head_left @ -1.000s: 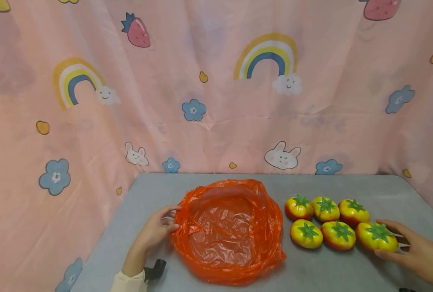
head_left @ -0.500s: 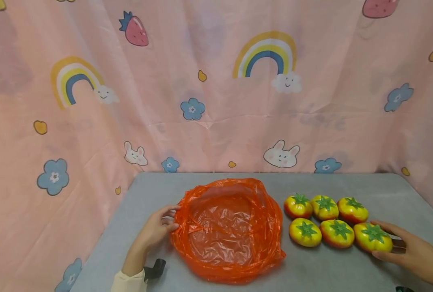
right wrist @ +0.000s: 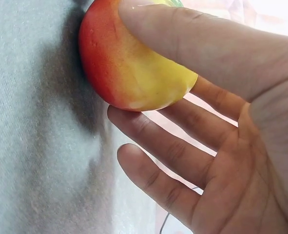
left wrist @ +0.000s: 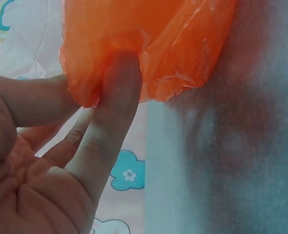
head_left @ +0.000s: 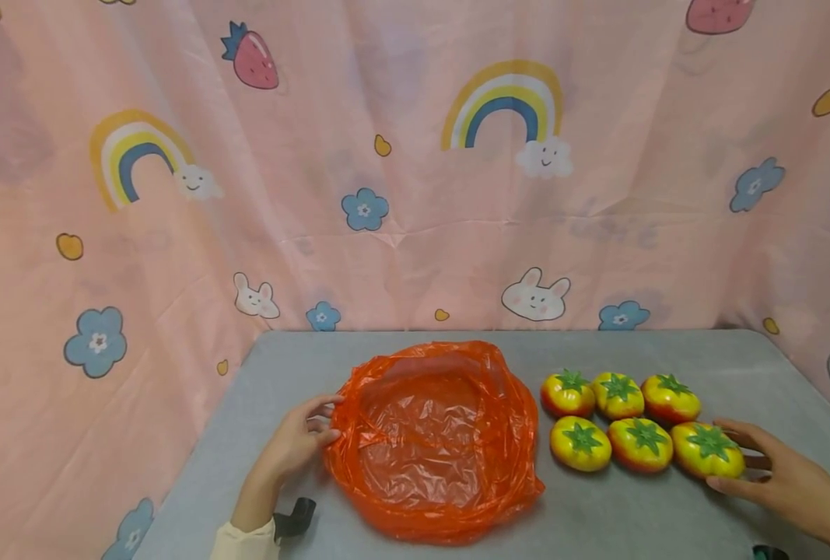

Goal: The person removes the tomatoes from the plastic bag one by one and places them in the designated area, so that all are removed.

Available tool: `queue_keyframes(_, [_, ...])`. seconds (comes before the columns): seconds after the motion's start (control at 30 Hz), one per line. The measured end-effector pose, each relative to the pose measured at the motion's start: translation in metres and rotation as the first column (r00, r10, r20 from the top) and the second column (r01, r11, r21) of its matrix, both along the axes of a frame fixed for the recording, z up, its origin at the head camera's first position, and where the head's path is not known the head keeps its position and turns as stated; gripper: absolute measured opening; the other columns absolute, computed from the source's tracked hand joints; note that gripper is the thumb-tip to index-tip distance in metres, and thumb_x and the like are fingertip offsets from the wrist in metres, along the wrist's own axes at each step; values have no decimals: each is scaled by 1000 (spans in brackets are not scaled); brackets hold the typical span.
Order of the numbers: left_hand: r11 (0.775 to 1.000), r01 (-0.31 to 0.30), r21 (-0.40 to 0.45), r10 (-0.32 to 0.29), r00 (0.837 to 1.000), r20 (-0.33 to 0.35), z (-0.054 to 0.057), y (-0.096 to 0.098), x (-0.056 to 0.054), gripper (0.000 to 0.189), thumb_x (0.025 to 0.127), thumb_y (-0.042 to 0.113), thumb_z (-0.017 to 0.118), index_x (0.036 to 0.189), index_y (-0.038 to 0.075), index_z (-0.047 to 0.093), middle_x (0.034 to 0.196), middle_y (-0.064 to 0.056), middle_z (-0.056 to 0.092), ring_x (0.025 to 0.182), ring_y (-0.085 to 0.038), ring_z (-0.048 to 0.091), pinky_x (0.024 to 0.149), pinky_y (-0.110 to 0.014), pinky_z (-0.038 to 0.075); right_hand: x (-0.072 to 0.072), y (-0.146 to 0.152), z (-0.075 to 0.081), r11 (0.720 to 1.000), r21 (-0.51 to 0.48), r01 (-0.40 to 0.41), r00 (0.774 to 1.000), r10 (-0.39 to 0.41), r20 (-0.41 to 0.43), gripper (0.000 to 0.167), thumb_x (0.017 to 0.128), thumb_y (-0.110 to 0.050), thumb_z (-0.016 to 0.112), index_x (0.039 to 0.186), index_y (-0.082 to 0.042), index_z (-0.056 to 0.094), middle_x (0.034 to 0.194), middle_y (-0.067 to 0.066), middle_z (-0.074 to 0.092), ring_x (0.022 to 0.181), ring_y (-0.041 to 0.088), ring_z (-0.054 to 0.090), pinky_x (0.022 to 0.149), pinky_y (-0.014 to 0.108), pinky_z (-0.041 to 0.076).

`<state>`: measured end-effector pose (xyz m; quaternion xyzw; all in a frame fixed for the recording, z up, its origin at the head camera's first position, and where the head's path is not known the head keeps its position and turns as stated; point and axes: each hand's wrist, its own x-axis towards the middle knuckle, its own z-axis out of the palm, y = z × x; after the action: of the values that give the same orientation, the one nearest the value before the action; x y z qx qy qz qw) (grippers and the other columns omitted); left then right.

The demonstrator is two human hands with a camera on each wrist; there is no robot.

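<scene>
A crumpled orange-red plastic bag (head_left: pixel 422 451) lies on the grey table, its mouth spread wide and facing up. At its left side my left hand (head_left: pixel 295 439) pinches the rim between thumb and fingers; in the left wrist view the thin film of the bag (left wrist: pixel 182 48) covers a fingertip. My right hand (head_left: pixel 782 474) holds the front right toy fruit (head_left: pixel 709 451), yellow and red with a green star-shaped leaf top. In the right wrist view, the thumb lies across this fruit (right wrist: pixel 134 73) and fingers reach around its far side; the little finger stands apart from it.
Several matching toy fruits (head_left: pixel 641 446) stand close together in two rows right of the bag. A pink curtain (head_left: pixel 415 257) with printed rainbows and rabbits hangs behind and left of the table (head_left: pixel 597 517). A black strap mount (head_left: pixel 295 517) sits at the left wrist.
My right hand has moved the held fruit slightly left and set it flatter, close against its neighbour in the front row. The left hand and bag stay as they were; the head view shifts slightly.
</scene>
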<state>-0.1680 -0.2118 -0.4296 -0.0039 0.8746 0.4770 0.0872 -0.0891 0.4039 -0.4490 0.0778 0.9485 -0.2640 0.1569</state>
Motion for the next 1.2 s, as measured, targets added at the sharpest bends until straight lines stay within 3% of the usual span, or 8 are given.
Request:
queue_keyframes(0.17, [1000, -1, -10, 1, 1000, -4, 0, -1, -1, 49, 87, -3, 70, 129, 20, 63, 119, -10, 63, 88, -18, 64, 83, -37, 61, -4, 4, -7, 1000, 3, 12, 1000, -12, 10, 117, 77, -65, 73, 142, 18, 21, 136, 46, 28, 109, 60, 48, 83, 56, 53])
queue_keyframes(0.53, [1000, 7, -5, -7, 1000, 2, 1, -1, 0, 47, 88, 0, 70, 130, 22, 63, 118, -10, 63, 88, -18, 65, 82, -38, 61, 0, -5, 4, 999, -21, 31, 998, -30, 51, 120, 77, -67, 72, 142, 19, 20, 136, 47, 25, 108, 60, 47, 85, 56, 53])
queue_keyframes(0.97, [1000, 13, 5, -13, 1000, -1, 4, -5, 3, 46, 90, 4, 69, 131, 22, 61, 118, -10, 63, 88, -18, 64, 83, -39, 61, -6, -3, 0, 998, -31, 55, 996, -52, 78, 124, 73, -69, 74, 145, 15, 18, 138, 45, 23, 109, 60, 46, 86, 56, 52])
queue_keyframes(1.2, [999, 21, 26, -21, 1000, 5, 6, -6, 2, 45, 90, 10, 71, 132, 22, 61, 117, -9, 65, 89, -18, 66, 83, -40, 60, -2, -1, -2, 1000, -13, 19, 999, -19, 39, 116, 79, -63, 72, 143, 18, 20, 137, 47, 25, 109, 62, 46, 84, 56, 53])
